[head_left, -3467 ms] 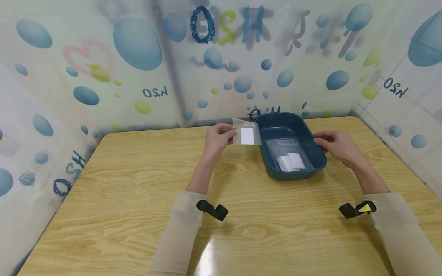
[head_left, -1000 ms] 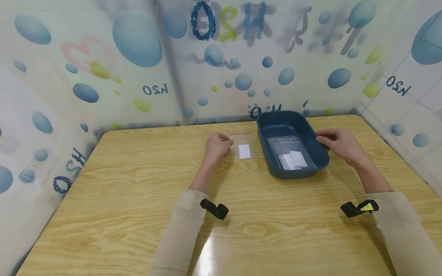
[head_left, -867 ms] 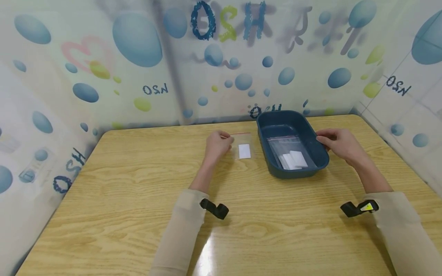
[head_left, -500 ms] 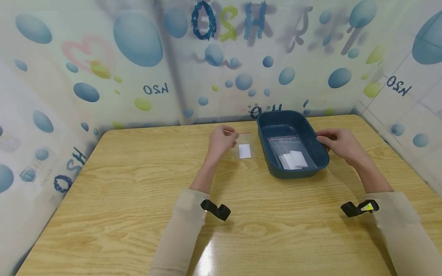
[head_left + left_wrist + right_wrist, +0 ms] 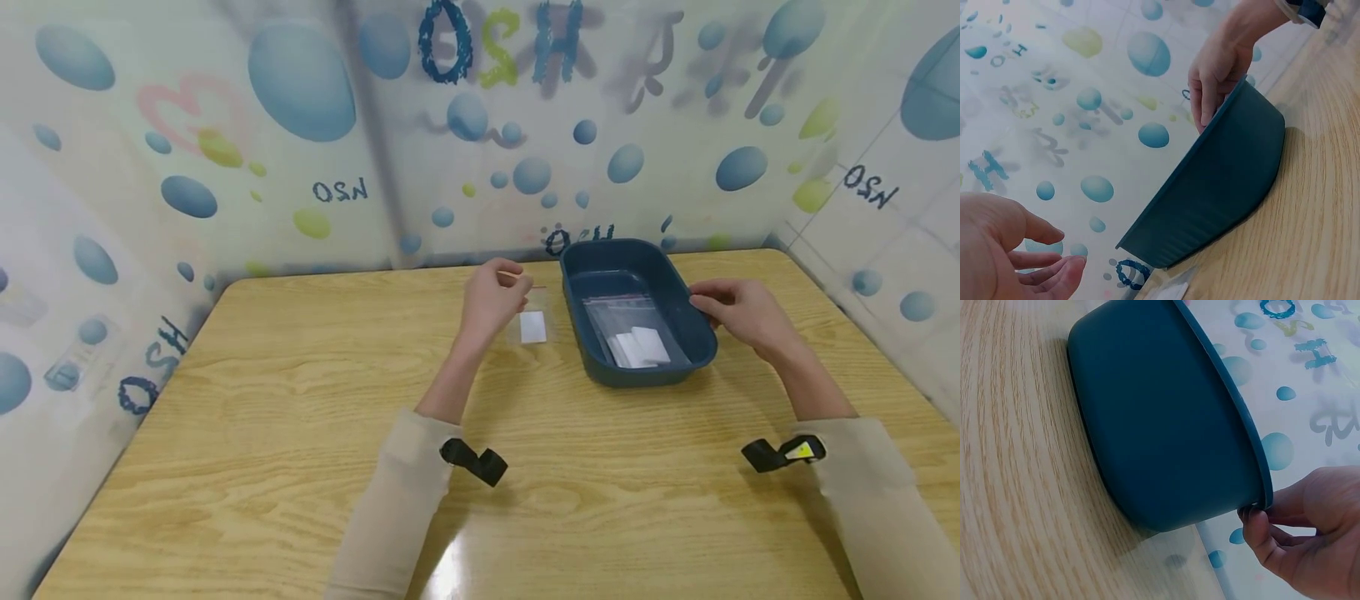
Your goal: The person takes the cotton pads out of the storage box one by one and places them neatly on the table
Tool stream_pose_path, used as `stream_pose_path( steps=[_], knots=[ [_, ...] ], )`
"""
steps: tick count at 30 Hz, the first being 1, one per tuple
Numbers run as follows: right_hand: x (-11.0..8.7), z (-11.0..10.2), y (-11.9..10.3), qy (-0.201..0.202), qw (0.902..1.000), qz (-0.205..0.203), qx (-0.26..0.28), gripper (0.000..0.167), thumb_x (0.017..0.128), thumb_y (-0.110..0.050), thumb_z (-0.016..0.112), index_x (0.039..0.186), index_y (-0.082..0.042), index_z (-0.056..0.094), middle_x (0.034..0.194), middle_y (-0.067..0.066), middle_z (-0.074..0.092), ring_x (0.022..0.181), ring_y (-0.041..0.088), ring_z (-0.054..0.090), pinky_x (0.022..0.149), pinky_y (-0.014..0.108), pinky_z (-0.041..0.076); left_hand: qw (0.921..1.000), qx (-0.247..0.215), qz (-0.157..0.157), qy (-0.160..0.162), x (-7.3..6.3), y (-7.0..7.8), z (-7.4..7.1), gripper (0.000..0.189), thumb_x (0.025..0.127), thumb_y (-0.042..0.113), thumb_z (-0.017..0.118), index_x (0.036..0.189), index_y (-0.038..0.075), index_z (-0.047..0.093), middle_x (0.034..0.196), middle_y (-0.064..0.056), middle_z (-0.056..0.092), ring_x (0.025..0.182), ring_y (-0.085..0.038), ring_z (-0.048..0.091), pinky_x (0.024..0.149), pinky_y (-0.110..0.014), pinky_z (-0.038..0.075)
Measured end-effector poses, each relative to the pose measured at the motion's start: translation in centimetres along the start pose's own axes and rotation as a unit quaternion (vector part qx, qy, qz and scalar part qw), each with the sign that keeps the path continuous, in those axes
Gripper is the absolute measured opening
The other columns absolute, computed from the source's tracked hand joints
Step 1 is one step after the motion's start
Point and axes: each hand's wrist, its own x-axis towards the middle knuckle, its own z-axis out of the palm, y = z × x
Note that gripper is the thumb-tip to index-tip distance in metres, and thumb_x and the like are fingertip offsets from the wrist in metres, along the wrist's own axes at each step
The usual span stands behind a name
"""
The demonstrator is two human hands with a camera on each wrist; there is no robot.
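My left hand point(image 5: 495, 298) is raised over the upper left part of a small clear zip bag point(image 5: 546, 327) that lies flat on the table with a white square in it. In the left wrist view its fingers point(image 5: 1054, 278) are loosely bent and hold nothing. A dark blue plastic basin point(image 5: 630, 377) stands right of that bag. Inside the basin lie several similar zip bags point(image 5: 618, 312) with white pieces. My right hand point(image 5: 738, 312) pinches the basin's right rim between thumb and fingers, which the right wrist view shows close up.
The wood-grain table point(image 5: 300, 450) reaches back to a patterned curtain point(image 5: 420, 150) with blue and green spots. Another patterned panel point(image 5: 885, 275) borders the right side. Black wrist bands point(image 5: 474, 461) sit on both sleeves.
My left hand set the small zip bag down on the table left of the basin, let go of it and has risen slightly to the right. The right hand stays on the rim.
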Motion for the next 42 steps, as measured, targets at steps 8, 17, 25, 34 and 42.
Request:
stream_pose_path(
  steps=[8, 17, 25, 34, 42],
  knots=[
    [0.0, -0.1, 0.1, 0.000, 0.9999, -0.009, 0.008, 0.038, 0.107, -0.019, 0.053, 0.128, 0.012, 0.059, 0.100, 0.016, 0.066, 0.073, 0.010, 0.057, 0.065, 0.027, 0.053, 0.9998, -0.008, 0.013, -0.008, -0.6, 0.9, 0.6, 0.027, 0.098, 0.012, 0.067, 0.121, -0.001, 0.062, 0.100, -0.016, 0.067, 0.082, -0.032, 0.071, 0.071, -0.031, 0.061],
    [-0.1, -0.1, 0.2, 0.002, 0.9999, -0.014, 0.008, 0.038, 0.107, -0.019, 0.053, 0.127, 0.012, 0.059, 0.101, 0.017, 0.066, 0.073, 0.010, 0.057, 0.064, 0.027, 0.053, 0.9991, -0.019, 0.026, -0.028, -1.5, 1.9, 1.3, 0.030, 0.098, 0.012, 0.066, 0.126, 0.001, 0.060, 0.101, -0.014, 0.066, 0.079, -0.028, 0.071, 0.075, -0.036, 0.061],
    [-0.1, -0.1, 0.3, 0.002, 0.9998, -0.015, 0.009, 0.038, 0.106, -0.019, 0.053, 0.128, 0.012, 0.060, 0.101, 0.017, 0.066, 0.073, 0.010, 0.057, 0.064, 0.028, 0.053, 0.9980, 0.001, 0.041, -0.048, -2.4, 2.5, 2.4, 0.035, 0.098, 0.017, 0.068, 0.128, 0.001, 0.059, 0.102, -0.011, 0.067, 0.079, -0.028, 0.071, 0.067, -0.028, 0.058],
    [-0.2, -0.1, 0.3, 0.002, 0.9999, -0.012, 0.010, 0.038, 0.106, -0.020, 0.053, 0.128, 0.012, 0.059, 0.101, 0.017, 0.066, 0.074, 0.010, 0.057, 0.064, 0.027, 0.053, 0.9948, 0.041, 0.059, -0.072, -3.0, 2.6, 3.5, 0.041, 0.099, 0.020, 0.068, 0.133, 0.001, 0.058, 0.102, -0.011, 0.070, 0.080, -0.022, 0.070, 0.065, -0.026, 0.057],
    [-0.1, -0.1, 0.0, 0.002, 0.9999, -0.013, 0.008, 0.039, 0.106, -0.020, 0.053, 0.128, 0.012, 0.060, 0.103, 0.018, 0.066, 0.074, 0.010, 0.058, 0.065, 0.027, 0.054, 0.9930, 0.047, 0.071, -0.082, -3.6, 2.9, 4.2, 0.042, 0.100, 0.019, 0.067, 0.135, 0.000, 0.055, 0.103, -0.011, 0.069, 0.077, -0.016, 0.067, 0.065, -0.026, 0.056]
  ],
)
